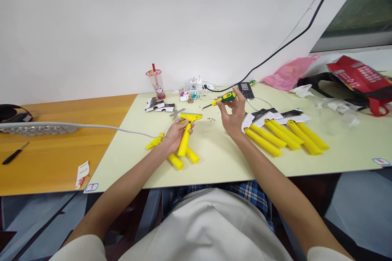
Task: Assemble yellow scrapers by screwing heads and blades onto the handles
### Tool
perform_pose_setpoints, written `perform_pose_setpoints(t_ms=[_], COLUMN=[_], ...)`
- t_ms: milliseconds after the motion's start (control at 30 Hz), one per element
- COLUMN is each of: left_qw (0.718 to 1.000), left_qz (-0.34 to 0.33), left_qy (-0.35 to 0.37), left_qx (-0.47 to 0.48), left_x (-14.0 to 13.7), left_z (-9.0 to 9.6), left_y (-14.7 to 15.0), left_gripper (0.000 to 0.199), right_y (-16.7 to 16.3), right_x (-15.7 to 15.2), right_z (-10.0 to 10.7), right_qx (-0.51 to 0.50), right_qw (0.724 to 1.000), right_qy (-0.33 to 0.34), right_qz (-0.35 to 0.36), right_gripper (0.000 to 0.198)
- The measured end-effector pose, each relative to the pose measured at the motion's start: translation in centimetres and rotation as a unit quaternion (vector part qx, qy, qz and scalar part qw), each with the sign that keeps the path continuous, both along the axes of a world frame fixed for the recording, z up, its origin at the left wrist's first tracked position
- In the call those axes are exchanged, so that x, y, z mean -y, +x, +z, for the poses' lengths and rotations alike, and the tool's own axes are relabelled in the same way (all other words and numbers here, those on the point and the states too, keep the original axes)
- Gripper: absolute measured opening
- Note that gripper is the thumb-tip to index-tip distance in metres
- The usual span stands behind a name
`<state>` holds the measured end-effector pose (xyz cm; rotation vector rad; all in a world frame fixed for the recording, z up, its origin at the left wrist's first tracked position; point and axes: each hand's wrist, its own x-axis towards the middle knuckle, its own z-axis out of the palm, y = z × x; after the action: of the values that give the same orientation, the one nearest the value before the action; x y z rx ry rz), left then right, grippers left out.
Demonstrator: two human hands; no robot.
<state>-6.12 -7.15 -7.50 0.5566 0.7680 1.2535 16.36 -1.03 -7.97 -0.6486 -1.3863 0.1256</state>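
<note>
Left hand (175, 133) closed around a yellow scraper (187, 132), blade end pointing far, just above the pale table (220, 159). Right hand (233, 116) raised just to the right, fingers pinching a green-and-yellow screwdriver (223, 99), tip aimed left. More yellow handles (177, 159) beneath the left hand; a row of packaged scrapers (286, 134) right. Small screws (210, 119) between the hands.
</note>
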Motion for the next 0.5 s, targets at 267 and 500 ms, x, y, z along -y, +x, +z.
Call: perform_pose_setpoints(t_ms=[267, 500], left_qw=[1.0, 1.0], left_qz=[-0.009, -0.012], left_qy=[-0.01, -0.015], left_qx=[0.013, 0.011], left_x=[0.25, 0.24], left_z=[0.38, 0.41], left_y=[0.05, 0.15], left_gripper=[0.017, 0.018], right_y=[-0.64, -0.89], right_x=[0.53, 0.95], right_z=[-0.26, -0.42], right_qx=[0.03, 0.039], right_qw=[0.999, 0.997], right_qy=[0.022, 0.007], right_qz=[0.036, 0.065], right_gripper=[0.068, 0.069])
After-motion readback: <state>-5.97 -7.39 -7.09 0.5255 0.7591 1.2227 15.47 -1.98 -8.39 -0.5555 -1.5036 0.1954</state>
